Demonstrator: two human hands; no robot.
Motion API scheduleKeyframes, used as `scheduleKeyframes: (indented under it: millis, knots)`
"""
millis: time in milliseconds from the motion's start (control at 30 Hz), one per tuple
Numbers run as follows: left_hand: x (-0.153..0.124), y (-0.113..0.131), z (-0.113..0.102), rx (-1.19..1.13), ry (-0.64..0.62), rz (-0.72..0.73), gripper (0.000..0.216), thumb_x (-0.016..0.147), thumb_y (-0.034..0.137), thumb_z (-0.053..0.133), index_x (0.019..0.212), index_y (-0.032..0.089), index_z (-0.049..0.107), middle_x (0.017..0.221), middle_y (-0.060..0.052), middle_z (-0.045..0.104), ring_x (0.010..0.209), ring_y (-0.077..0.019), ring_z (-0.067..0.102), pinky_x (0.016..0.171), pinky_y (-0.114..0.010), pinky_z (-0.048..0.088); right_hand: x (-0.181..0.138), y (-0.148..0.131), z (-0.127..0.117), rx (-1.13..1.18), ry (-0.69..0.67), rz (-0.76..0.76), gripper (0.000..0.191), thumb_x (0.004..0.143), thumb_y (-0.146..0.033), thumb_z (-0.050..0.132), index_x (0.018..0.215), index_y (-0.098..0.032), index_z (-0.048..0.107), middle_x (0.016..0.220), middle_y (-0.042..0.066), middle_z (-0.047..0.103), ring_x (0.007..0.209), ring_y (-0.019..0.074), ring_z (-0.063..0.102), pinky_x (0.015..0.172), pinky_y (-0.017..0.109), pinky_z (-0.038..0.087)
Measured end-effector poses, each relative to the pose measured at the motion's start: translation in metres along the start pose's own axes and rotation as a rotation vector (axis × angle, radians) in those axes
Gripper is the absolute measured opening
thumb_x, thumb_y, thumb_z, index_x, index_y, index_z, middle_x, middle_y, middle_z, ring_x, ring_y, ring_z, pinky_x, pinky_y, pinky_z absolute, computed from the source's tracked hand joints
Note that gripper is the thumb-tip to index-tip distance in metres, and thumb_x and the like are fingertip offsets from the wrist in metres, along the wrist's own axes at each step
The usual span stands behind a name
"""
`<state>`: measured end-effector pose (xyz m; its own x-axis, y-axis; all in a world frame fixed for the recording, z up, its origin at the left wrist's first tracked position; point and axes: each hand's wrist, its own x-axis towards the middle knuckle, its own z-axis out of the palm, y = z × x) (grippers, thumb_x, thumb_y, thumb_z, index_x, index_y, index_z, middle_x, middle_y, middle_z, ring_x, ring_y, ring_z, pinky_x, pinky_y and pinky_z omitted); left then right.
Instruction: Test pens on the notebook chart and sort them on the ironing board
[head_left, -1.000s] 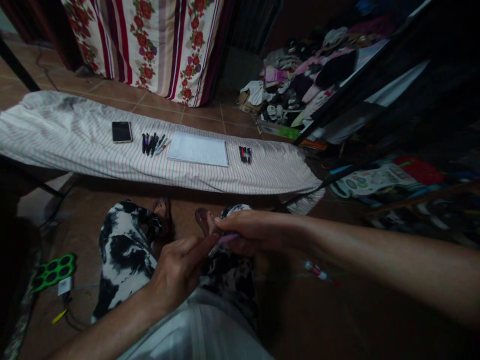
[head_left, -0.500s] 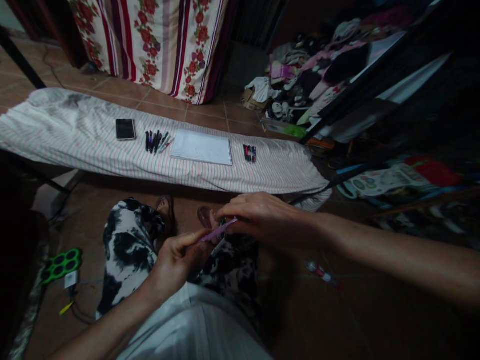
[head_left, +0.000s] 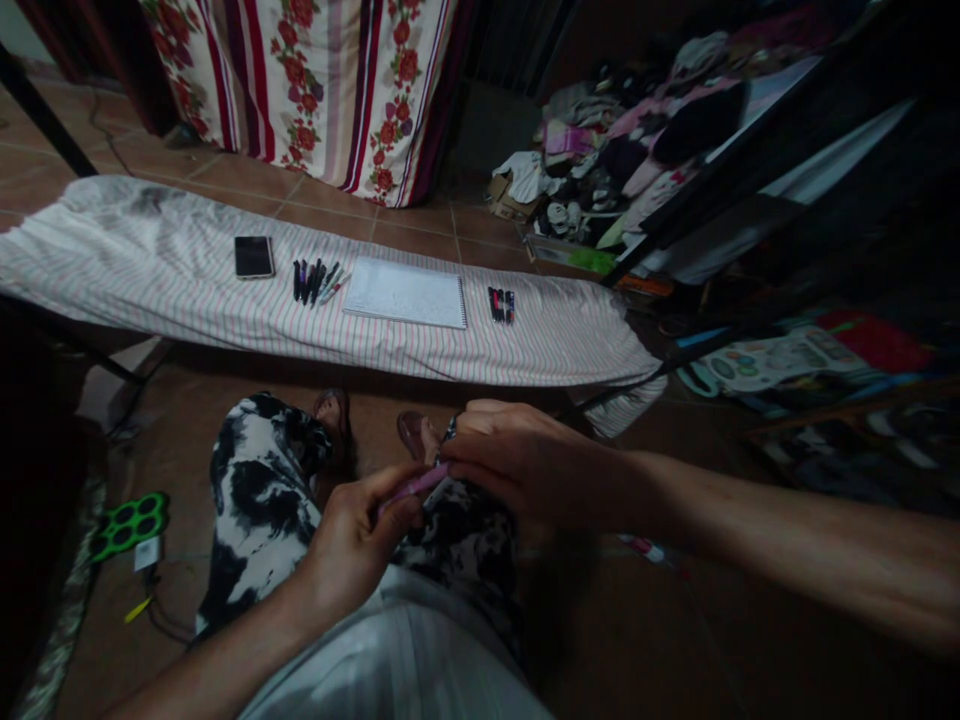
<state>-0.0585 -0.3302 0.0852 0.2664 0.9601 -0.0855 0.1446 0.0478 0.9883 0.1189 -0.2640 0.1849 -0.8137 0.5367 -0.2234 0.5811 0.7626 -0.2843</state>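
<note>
My left hand is closed around one end of a thin purple object; its exact kind is too dim to make out. At the other end, my right hand has its fingers pressed together on the object, palm down. Both hands are above my lap, over black-and-white patterned trousers. Beyond them, on a cloth-covered bench, lie a spiral notebook, several pens and markers to its left, and a small row of pens to its right.
A dark-screened phone lies on the bench's left part. On the floor are a green power strip with a cord and a red-and-white tube-like item. A heap of clothes stands behind on the right, near a floral curtain.
My right hand has come slightly down and closed in on the far end of the purple object. Less of the object shows between my hands. The bench items lie as before.
</note>
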Motion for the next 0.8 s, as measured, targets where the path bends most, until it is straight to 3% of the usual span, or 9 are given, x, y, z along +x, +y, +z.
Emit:
scheduleKeyframes:
  millis: [267,467,667,800]
  knots:
    - [-0.004,-0.004,0.006,0.314,0.121,0.210,0.029,0.085,0.022,0.045,0.110,0.018,0.061,0.096,-0.005,0.070,0.082,-0.0158,0.065,0.070,-0.023,0.051,0.001,-0.004,0.008,0.057,0.035,0.054,0.024,0.088,-0.021,0.040,0.079,-0.014,0.062,0.076,0.005,0.059,0.072,0.0140,0.050,0.065,0.026,0.033]
    - [-0.011,-0.010,0.009,0.481,0.165,0.445,0.036,0.085,0.014,0.043,0.120,0.017,0.048,0.092,-0.005,0.070,0.075,-0.0122,0.066,0.065,-0.019,0.051,0.004,-0.011,0.000,0.120,-0.035,0.276,0.025,0.083,-0.023,0.045,0.065,-0.015,0.061,0.059,0.001,0.054,0.055,0.0100,0.046,0.053,0.024,0.028]
    - [-0.013,-0.017,0.012,0.594,0.165,0.539,0.036,0.081,0.006,0.044,0.114,0.019,0.050,0.088,-0.004,0.069,0.075,-0.0128,0.065,0.064,-0.020,0.050,0.008,-0.005,-0.003,0.463,-0.278,0.536,0.027,0.078,-0.023,0.043,0.052,-0.015,0.046,0.046,-0.005,0.037,0.041,0.0053,0.032,0.043,0.021,0.022]
    - [-0.010,-0.016,0.010,0.709,0.211,0.600,0.030,0.082,0.008,0.044,0.109,0.017,0.053,0.077,-0.003,0.068,0.066,-0.0130,0.063,0.059,-0.021,0.048,0.010,-0.002,-0.005,0.812,-0.356,0.696,0.021,0.077,-0.023,0.044,0.059,-0.014,0.052,0.048,-0.005,0.040,0.038,0.0036,0.029,0.037,0.020,0.018]
